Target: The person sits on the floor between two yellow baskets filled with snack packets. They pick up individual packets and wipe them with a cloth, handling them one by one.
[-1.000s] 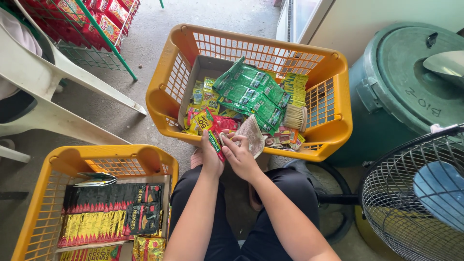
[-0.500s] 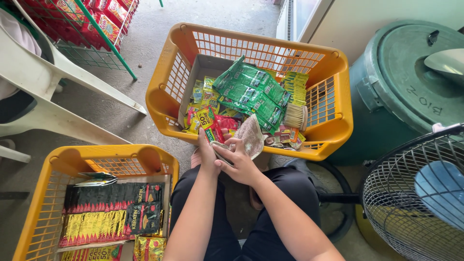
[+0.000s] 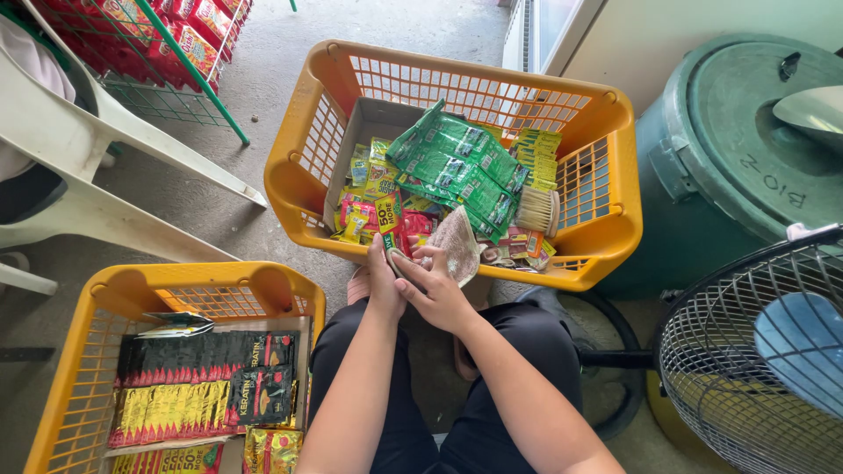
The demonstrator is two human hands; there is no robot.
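Concrete floor (image 3: 263,175) under a seated person, knees in dark trousers, and only the head view to go by. Both hands meet at the near rim of the far orange basket (image 3: 615,237): the left hand (image 3: 384,285) curls its fingers round a small sachet with a green edge (image 3: 392,246), while the right hand (image 3: 436,294) lies across it, fingers bent, pinching a pale, speckled clear packet (image 3: 457,244) that stands up just beyond its fingertips. My read is that sachets are being sorted by hand, one held and checked; the grip looks snug, so a clean release wants the fingers loosened one at a time. Beyond the fingers, that basket holds a heap of green sachet strips (image 3: 457,167), yellow and red ones (image 3: 373,189) and a small brush (image 3: 536,211). Left of the forearm, a second orange basket (image 3: 132,285) keeps black and gold strips (image 3: 193,386) laid in neat rows. To the right stand a green lidded bin (image 3: 729,167) and a floor fan (image 3: 755,360).
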